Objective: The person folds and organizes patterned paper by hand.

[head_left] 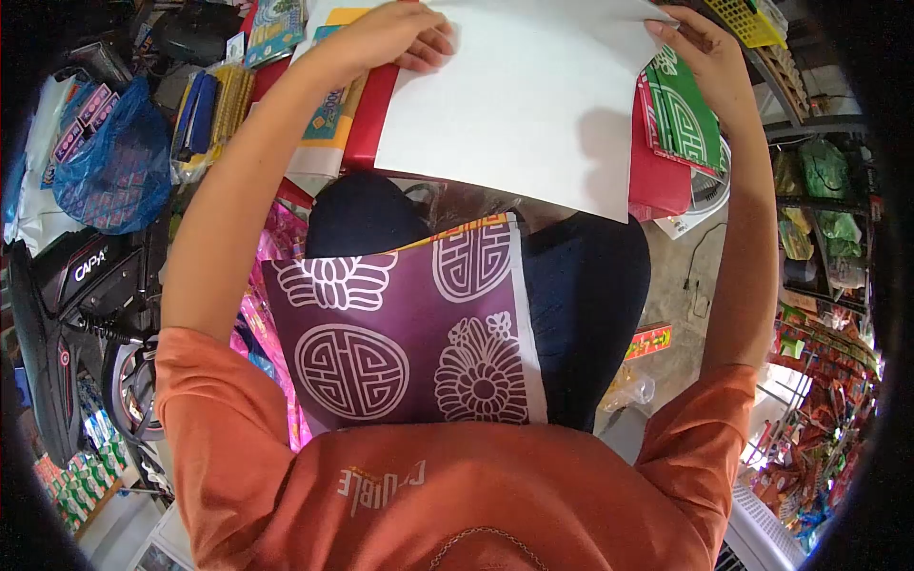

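Note:
A large white paper sheet lies over a red surface in front of me and hangs past its near edge. My left hand rests at the sheet's upper left, fingers loosely bent and apart on it. At the upper right, my right hand pinches the raised edge of the sheet between thumb and fingers. Below that hand, green paper with white round patterns shows beside the sheet. Across my lap lies a purple patterned sheet with white medallions and flowers.
Yellow-edged printed packs lie left of the sheet. Further left are a blue plastic bag of small packs and a black motorbike. A yellow basket stands at upper right, and shelves with bagged goods line the right side.

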### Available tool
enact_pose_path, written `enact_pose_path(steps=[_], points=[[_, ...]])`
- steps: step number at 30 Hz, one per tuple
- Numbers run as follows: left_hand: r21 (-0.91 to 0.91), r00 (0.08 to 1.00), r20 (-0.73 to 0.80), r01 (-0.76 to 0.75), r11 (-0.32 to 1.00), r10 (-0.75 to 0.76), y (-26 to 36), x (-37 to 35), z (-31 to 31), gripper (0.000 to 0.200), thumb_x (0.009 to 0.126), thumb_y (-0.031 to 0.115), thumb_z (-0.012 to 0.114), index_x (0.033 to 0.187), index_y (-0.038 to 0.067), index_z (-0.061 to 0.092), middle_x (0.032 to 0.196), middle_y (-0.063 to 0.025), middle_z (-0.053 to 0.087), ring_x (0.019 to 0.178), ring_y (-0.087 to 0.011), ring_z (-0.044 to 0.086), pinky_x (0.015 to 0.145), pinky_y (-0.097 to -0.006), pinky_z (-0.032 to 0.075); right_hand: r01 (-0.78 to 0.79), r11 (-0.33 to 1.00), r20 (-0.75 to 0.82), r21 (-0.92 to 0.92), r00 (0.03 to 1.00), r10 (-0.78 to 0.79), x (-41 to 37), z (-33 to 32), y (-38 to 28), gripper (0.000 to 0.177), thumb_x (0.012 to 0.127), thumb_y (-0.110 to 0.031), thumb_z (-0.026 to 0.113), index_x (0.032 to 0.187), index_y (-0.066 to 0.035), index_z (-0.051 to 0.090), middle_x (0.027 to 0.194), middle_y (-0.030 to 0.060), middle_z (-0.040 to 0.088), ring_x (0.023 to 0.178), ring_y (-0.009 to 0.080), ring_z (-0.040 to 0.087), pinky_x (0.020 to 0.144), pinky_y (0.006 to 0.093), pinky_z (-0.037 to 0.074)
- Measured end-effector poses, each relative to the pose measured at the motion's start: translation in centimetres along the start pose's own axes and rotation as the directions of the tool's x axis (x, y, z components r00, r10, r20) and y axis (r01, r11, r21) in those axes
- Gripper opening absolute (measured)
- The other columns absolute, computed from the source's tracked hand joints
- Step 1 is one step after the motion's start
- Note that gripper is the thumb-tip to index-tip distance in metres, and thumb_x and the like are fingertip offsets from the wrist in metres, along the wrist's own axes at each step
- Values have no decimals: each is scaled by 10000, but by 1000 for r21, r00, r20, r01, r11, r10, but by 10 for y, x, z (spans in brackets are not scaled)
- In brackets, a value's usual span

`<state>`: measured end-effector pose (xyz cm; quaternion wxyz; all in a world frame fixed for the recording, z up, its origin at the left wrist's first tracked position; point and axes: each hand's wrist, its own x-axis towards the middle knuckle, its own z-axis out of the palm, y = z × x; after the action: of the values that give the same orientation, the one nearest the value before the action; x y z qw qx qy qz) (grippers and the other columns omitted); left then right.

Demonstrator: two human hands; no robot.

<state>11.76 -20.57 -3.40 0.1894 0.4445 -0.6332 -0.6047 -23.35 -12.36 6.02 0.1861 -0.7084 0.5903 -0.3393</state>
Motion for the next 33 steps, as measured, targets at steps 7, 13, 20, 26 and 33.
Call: enact_pose_path(steps=[7, 13, 20, 26, 33], points=[[602, 688, -455, -230, 765, 565, 33, -26, -3, 592, 898, 178, 775, 1370, -18, 475, 1249, -179, 615, 1078, -285, 654, 892, -407, 560, -27, 992, -5, 120, 1000, 28, -5, -9, 1, 112, 930, -96, 751, 971, 7, 735, 819, -63, 644, 773, 28, 541, 691, 229, 450], [748, 684, -25, -471, 468, 729, 62, -14, -27, 672, 836, 135, 800, 1438, 18, 523, 1357, -205, 629, 1208, -292, 635, 1019, -371, 492, 44, 997, 69, 71, 996, -48, 7, -24, 74, 303, 1008, -200, 713, 1256, -26, 707, 1025, -9, 718, 927, 46, 635, 817, 216, 497], [781, 794, 50, -409, 472, 605, 84, -32, -13, 247, 868, 79, 727, 1072, -59, 737, 1006, -173, 765, 912, -290, 728, 838, -375, 572, 22, 998, -8, 65, 1000, -21, -12, -17, 70, 280, 1000, -157, 705, 1249, -30, 722, 1069, 25, 744, 979, 70, 644, 871, 230, 503], [749, 808, 23, -403, 525, 589, 53, -45, 3, 335, 887, 170, 727, 1156, -29, 716, 1053, -198, 735, 1005, -356, 700, 893, -417, 562, 157, 971, -84, -178, 981, -174, -49, 11, 39, 218, 933, -203, 708, 1127, -142, 787, 1014, 91, 769, 991, 213, 713, 937, 357, 535], [889, 723, 138, -392, 237, 677, -18, -41, 15, 459, 988, 137, 616, 1442, 209, 624, 1456, -59, 627, 1288, -300, 618, 1075, -392, 507, 388, 736, 7, -554, 887, -462, -68, 34, 49, 251, 858, -125, 741, 1104, -146, 783, 1094, 56, 768, 1026, 282, 696, 941, 436, 515]])
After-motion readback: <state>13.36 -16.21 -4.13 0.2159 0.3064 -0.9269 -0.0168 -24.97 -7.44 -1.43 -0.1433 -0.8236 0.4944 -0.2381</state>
